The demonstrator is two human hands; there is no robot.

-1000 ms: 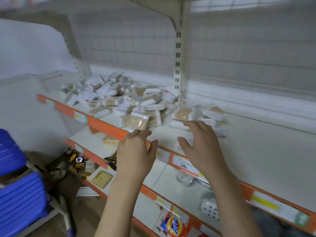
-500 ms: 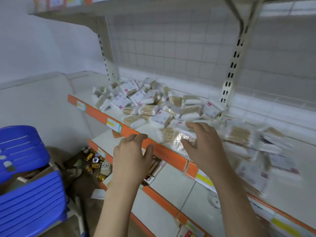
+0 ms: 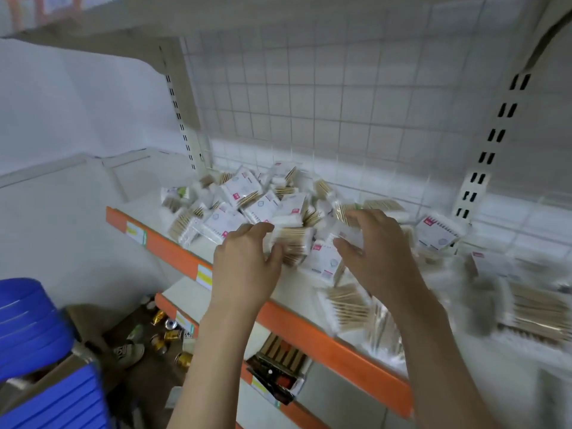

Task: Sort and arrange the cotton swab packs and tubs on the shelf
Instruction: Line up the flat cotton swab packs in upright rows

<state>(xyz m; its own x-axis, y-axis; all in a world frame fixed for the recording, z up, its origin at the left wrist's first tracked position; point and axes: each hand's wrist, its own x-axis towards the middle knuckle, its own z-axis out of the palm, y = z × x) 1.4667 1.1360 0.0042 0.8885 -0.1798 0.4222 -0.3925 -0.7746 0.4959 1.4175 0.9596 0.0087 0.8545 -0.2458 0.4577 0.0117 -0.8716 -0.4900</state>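
A loose heap of cotton swab packs (image 3: 247, 196) lies on the white shelf (image 3: 185, 243) with the orange front strip; clear wrappers show wooden sticks, and some have white labels with a red mark. No tubs are visible. My left hand (image 3: 244, 267) is at the front of the heap, thumb and fingers closed around the left end of one swab pack (image 3: 292, 244) that still rests among the others. My right hand (image 3: 380, 258) hovers just right of it, fingers curved and apart over the packs. More swab packs (image 3: 349, 308) lie blurred near the shelf's front edge on the right.
A wire grid back panel (image 3: 340, 103) and slotted uprights (image 3: 492, 144) close the shelf behind. Another shelf hangs overhead. A lower shelf holds a dark box (image 3: 278, 366). Blue crates (image 3: 40, 351) and small cans (image 3: 167, 332) sit on the floor at the left.
The view has swung left and closer to the heap. Both hands have moved forward from the shelf edge into the packs, and the left hand's fingers have closed onto one pack.
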